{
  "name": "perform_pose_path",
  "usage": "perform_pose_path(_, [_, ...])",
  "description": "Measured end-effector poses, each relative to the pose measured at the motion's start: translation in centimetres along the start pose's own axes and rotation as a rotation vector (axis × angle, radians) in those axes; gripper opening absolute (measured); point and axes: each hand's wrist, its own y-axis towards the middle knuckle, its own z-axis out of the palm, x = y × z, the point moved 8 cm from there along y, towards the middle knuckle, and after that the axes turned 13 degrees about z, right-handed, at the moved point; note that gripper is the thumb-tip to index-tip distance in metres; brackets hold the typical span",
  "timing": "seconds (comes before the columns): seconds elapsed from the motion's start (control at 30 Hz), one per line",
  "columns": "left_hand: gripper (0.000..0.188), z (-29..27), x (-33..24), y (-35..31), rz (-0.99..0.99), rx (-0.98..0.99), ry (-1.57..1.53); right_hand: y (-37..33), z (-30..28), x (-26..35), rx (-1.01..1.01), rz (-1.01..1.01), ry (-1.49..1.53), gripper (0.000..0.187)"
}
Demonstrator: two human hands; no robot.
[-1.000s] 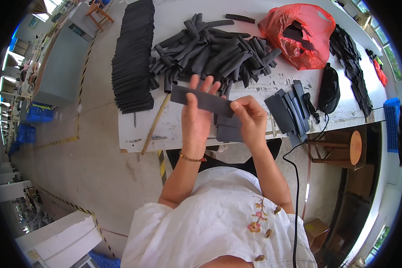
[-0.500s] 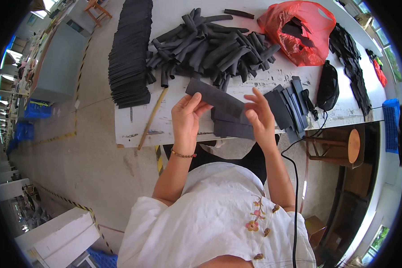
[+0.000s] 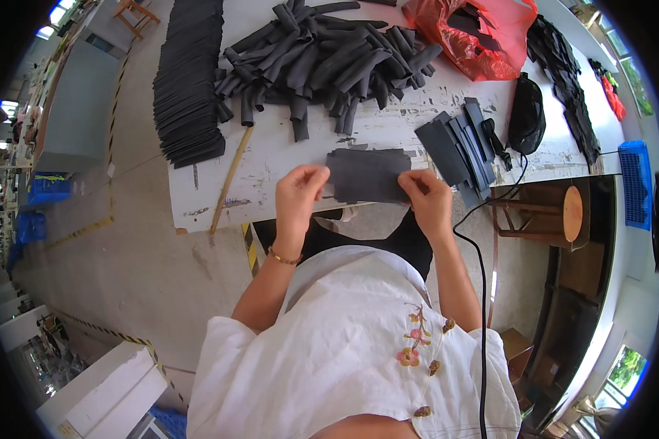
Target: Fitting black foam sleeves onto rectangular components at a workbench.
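Both my hands are at the ends of a flat black rectangular fabric piece [image 3: 370,179], which lies over a small stack of similar pieces at the table's front edge. My left hand [image 3: 300,196] pinches its left end between thumb and fingers; a beaded bracelet is on that wrist. At the right end, my right hand [image 3: 427,196] pinches too, thumb and index finger together. Just right of it lies a fanned set of black rectangular pieces [image 3: 454,150]. Beyond the hands is a heap of rolled black pieces [image 3: 329,62].
A long stack of black pieces [image 3: 189,80] lines the left side, beside a wooden stick [image 3: 231,179]. Farther right are a red plastic bag [image 3: 479,44], a black mesh-like pouch [image 3: 527,113] and a black cable [image 3: 476,252]. A wooden stool [image 3: 572,212] stands under the table's right part.
The black piece, earlier raised and tilted in my left hand, now lies level over the small stack. My right hand's spread fingers have closed into a pinch. The whole view has shifted slightly.
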Motion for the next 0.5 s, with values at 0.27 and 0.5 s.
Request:
perform_pose_path(0.27, [0.017, 0.8, 2.3, -2.2, 0.226, -0.032, 0.258, -0.8, -0.5, -2.7, -0.189, -0.107, -0.127, 0.019])
perform_pose_path(0.5, [0.020, -2.3, 0.4, 2.6, 0.430, -0.229, 0.472, 0.3, -2.8, -1.3, -0.371, -0.252, -0.321, 0.018])
